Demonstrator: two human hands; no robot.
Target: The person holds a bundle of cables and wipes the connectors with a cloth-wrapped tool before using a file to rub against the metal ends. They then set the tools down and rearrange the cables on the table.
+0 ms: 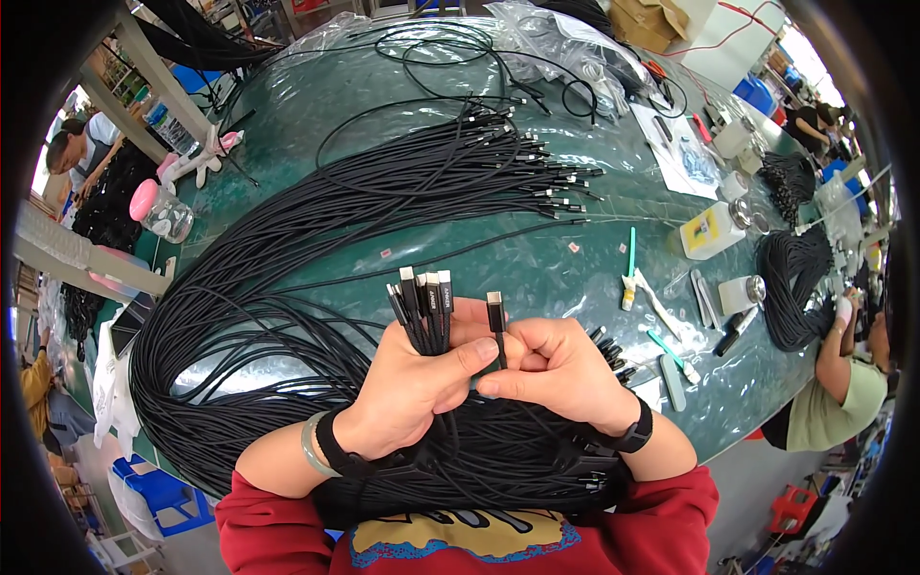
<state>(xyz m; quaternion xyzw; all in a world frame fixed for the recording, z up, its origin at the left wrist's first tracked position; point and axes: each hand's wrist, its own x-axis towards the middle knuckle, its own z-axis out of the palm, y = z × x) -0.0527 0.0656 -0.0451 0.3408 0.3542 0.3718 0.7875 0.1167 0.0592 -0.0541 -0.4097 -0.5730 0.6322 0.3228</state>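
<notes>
1. Head view, left hand (417, 383): it is clenching around a small bunch of black cables (422, 307), whose silver-tipped plugs are standing upright above the fist; a green bangle (309, 447) and a dark band are sitting on the wrist.
2. Head view, right hand (556, 369): it is pinching a single black cable (496, 326) between thumb and fingers, plug end pointing up, just beside the bunch and touching the left hand's fingers; a black wristband (634, 433) is circling the wrist.
3. Large bundle of black cables (316, 249): it is fanning out across the green table (575, 259) ahead of and left of both hands, then looping back under the forearms.
4. Right of the right hand: a teal-handled brush (630, 268), small tools and a white bottle (711, 232) are lying on the table.
5. Far left of the left hand: a clear jar with a pink lid (158, 211) is standing near the table edge.
6. Far right: another person (843, 383) is sitting at the table beside coiled black cables (795, 287).
</notes>
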